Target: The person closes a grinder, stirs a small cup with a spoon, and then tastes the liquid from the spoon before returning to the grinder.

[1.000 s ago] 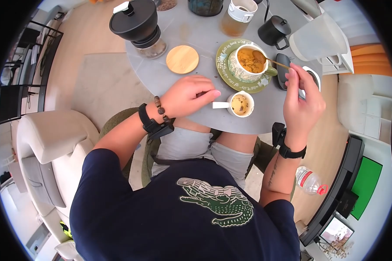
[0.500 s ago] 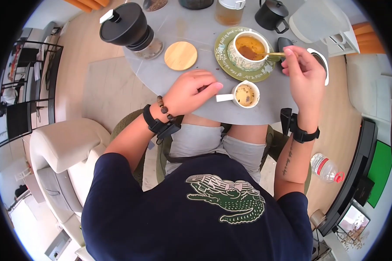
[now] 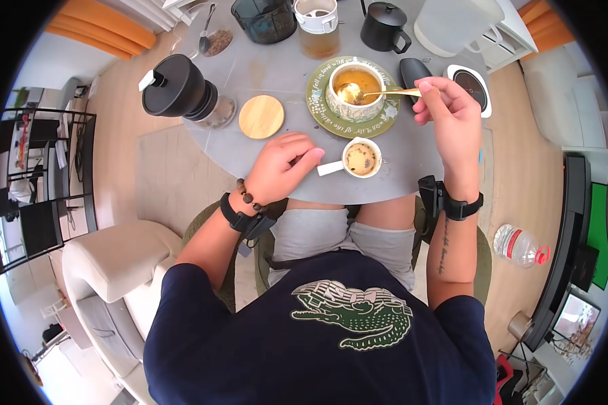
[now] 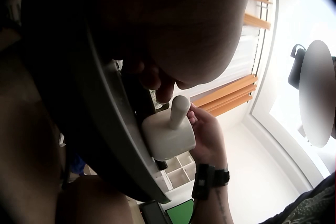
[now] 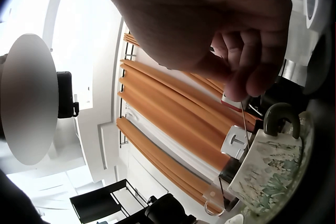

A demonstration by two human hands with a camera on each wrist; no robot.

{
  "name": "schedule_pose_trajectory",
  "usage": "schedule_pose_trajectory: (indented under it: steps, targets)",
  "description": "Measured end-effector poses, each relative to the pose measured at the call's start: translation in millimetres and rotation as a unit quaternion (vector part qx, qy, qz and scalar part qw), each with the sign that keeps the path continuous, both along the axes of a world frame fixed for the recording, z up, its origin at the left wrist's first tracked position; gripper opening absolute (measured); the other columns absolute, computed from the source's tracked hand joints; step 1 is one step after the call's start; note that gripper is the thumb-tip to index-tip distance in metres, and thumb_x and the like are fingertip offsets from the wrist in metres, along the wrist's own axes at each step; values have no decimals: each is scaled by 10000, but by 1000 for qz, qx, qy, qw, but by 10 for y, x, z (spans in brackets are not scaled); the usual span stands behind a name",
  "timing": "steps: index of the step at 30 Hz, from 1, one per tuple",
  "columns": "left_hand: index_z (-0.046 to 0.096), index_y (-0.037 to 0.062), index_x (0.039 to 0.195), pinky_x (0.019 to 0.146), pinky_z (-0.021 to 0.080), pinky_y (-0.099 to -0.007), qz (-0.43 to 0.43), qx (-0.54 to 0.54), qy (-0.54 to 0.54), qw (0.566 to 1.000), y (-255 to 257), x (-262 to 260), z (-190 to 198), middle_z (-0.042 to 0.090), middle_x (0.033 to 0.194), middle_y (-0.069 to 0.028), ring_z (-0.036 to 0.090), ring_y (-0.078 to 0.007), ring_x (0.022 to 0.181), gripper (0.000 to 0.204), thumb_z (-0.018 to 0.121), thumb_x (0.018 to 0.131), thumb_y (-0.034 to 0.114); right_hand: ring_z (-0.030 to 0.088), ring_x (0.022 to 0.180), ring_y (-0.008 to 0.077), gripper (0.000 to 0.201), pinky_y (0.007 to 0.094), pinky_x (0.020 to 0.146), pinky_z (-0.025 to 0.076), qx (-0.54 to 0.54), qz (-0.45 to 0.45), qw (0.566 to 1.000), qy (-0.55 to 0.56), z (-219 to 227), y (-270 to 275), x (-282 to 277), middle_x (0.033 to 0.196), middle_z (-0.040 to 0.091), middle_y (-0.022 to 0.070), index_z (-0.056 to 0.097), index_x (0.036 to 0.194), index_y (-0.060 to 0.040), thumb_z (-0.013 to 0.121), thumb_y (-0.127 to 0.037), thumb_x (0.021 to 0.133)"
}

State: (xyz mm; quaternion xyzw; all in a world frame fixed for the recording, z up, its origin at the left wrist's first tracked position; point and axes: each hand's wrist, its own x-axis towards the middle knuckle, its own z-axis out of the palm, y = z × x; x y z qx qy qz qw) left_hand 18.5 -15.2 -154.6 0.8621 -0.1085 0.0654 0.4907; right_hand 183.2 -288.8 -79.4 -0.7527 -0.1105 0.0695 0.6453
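My right hand (image 3: 449, 125) pinches the handle of a gold spoon (image 3: 402, 92) between thumb and fingers. The spoon's bowl dips into amber liquid inside a patterned cup (image 3: 348, 110). Under that cup is a green saucer (image 3: 353, 130) with white lettering; the cup's green handle (image 5: 272, 119) shows in the right wrist view. My left hand (image 3: 284, 167) rests at the table's near edge with loosely bent fingers and holds nothing. Just right of its fingertips stands a small white pouring cup (image 3: 331, 167), its handle toward them, with dark bits on its inside.
A wooden disc (image 3: 261, 117) and a black hand grinder (image 3: 175, 88) stand at the left. Along the back are a dark container (image 3: 267, 21), a lidded glass jar (image 3: 319, 40), a black pot (image 3: 384, 27) and a clear pitcher (image 3: 452, 27). A white scale (image 3: 485, 101) lies at the right.
The spoon's bowl has moved around inside the cup, from the right side of the liquid toward the left and middle. The left hand stays at the table edge. The head view has shifted.
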Motion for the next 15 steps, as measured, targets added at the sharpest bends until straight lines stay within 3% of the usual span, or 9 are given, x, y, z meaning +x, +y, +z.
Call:
schedule_pose_trajectory:
  steps: [15]
  targets:
    - [684, 1, 863, 726, 465, -397, -1, -5, 0, 1000, -13, 7, 22, 599, 788, -110, 561, -283, 757, 265, 663, 1087, 140, 676, 705, 78, 185, 241, 664, 545, 26, 10, 999, -39, 17, -45, -118, 823, 753, 29, 785, 1160, 5, 728, -156, 1088]
